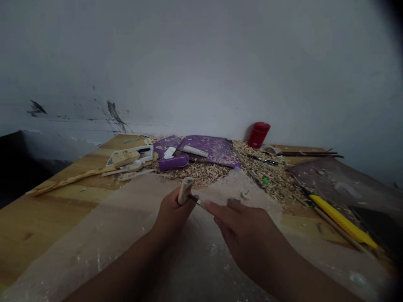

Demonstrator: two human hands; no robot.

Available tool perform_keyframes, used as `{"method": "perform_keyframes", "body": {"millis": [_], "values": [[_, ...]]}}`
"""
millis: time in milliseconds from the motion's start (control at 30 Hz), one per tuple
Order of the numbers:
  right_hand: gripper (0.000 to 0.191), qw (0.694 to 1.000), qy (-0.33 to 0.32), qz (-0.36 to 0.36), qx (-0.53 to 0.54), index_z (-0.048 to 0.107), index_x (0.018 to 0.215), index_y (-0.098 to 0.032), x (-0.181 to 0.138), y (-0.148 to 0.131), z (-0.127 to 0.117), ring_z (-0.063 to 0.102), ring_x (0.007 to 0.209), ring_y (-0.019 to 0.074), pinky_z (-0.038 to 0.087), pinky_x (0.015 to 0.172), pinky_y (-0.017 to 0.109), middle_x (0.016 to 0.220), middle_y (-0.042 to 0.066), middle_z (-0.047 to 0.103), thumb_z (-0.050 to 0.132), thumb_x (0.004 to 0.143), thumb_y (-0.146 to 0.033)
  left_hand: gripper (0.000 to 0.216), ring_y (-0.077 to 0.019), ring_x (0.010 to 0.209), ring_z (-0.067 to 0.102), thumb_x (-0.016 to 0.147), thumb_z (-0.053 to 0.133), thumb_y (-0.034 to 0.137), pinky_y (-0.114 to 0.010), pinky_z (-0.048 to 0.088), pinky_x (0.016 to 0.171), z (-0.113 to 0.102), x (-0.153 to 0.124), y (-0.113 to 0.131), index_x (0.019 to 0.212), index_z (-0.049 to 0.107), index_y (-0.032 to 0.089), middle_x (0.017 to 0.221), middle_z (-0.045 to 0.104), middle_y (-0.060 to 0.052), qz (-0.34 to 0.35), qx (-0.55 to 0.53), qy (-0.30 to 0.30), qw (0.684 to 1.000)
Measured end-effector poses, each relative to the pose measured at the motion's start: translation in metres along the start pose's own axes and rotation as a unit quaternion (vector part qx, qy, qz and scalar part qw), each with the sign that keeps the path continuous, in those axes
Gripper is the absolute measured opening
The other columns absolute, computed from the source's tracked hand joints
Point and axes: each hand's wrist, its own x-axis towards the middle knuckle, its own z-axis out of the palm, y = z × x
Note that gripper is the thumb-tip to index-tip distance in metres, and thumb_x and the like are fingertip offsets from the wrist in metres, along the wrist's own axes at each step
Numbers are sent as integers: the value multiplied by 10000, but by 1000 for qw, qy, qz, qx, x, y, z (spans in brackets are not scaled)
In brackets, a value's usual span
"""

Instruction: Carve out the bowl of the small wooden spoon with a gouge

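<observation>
My left hand point(171, 214) is closed round a pale piece of wood point(185, 189), whose rounded top sticks up above the fingers. In my right hand point(244, 226) is a carving knife point(201, 204) with a light handle and a short dark blade. The blade's tip points left and meets the wood, or lies just beside it, close to my left thumb. Both hands are over a translucent plastic sheet point(126, 222) spread on the wooden table. The lower part of the wood is hidden by my left hand.
Wood shavings point(208, 174) heap up behind the hands. Around them are a purple mat point(210, 147), a purple roll point(174, 162), a red tin point(259, 135), and a white tray point(149, 153). A long stick point(69, 180) lies left, a yellow utility knife point(343, 220) right. A wall closes the back.
</observation>
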Motion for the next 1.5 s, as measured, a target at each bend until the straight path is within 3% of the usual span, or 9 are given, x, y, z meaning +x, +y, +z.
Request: {"method": "perform_keyframes", "body": {"millis": [267, 433, 600, 800, 1033, 1167, 1333, 1433, 1500], "values": [[466, 998, -33, -24, -55, 468, 1215, -231, -6, -5, -5, 572, 587, 168, 381, 542, 276, 709, 37, 606, 417, 769, -106, 246, -91, 476, 363, 614, 635, 322, -202, 285, 472, -2, -6, 15, 510, 470, 173, 479, 411, 49, 27, 52, 40, 997], [501, 998, -8, -34, -45, 444, 1240, -237, -8, -5, -9, 584, 623, 183, 379, 548, 286, 733, 45, 614, 425, 756, -112, 167, -88, 451, 378, 622, 614, 304, -206, 311, 464, -2, -8, 10, 577, 515, 178, 535, 508, 41, 8, 19, 7, 1000], [524, 995, -28, -41, -91, 426, 1246, -228, -11, -6, -11, 574, 541, 185, 332, 474, 277, 685, 30, 596, 426, 732, -129, 125, -118, 535, 468, 634, 599, 261, -214, 349, 535, -2, -7, 8, 580, 525, 176, 550, 529, 25, 48, 51, -13, 997], [532, 987, -49, -79, -133, 511, 1155, -128, -9, -12, -19, 550, 450, 184, 256, 402, 271, 616, 46, 593, 441, 628, -113, 189, -94, 476, 401, 667, 569, 234, -199, 285, 480, -4, -12, 15, 511, 479, 177, 482, 463, 40, 111, 147, -23, 983], [518, 984, -20, -75, -163, 477, 1195, -100, -11, -16, -2, 554, 456, 193, 294, 407, 277, 634, 68, 592, 435, 678, -98, 70, -121, 566, 484, 637, 558, 190, -200, 357, 518, 4, -15, 15, 601, 498, 182, 572, 531, 26, 12, 74, -18, 997], [465, 981, 50, -89, -165, 488, 1178, -78, -11, -13, 16, 530, 431, 183, 316, 392, 272, 625, 69, 574, 426, 718, -90, 60, -92, 449, 426, 641, 547, 195, -191, 333, 446, 8, -16, 15, 621, 492, 181, 496, 506, 45, -36, 30, 4, 999], [421, 988, 125, -83, -45, 466, 1203, -89, -6, -5, 41, 560, 522, 178, 404, 452, 275, 666, 73, 591, 356, 797, -74, 185, -67, 326, 328, 691, 540, 302, -180, 279, 362, 10, -17, 18, 611, 411, 198, 360, 374, 97, -73, -49, 7, 996], [350, 981, 146, -46, 121, 475, 1189, -150, -1, 1, 42, 607, 752, 163, 469, 639, 271, 866, 77, 643, 356, 861, -144, 222, -67, 308, 312, 709, 526, 349, -180, 261, 336, 9, -16, 19, 607, 397, 200, 341, 353, 100, -82, -71, 3, 994], [315, 973, 152, -25, 171, 499, 1161, -190, 1, 5, 34, 588, 880, 146, 452, 747, 261, 1006, 58, 631, 378, 870, -174, 239, -65, 304, 303, 706, 534, 363, -179, 246, 330, 8, -14, 19, 603, 392, 201, 342, 338, 103, -79, -74, -3, 994]]}}
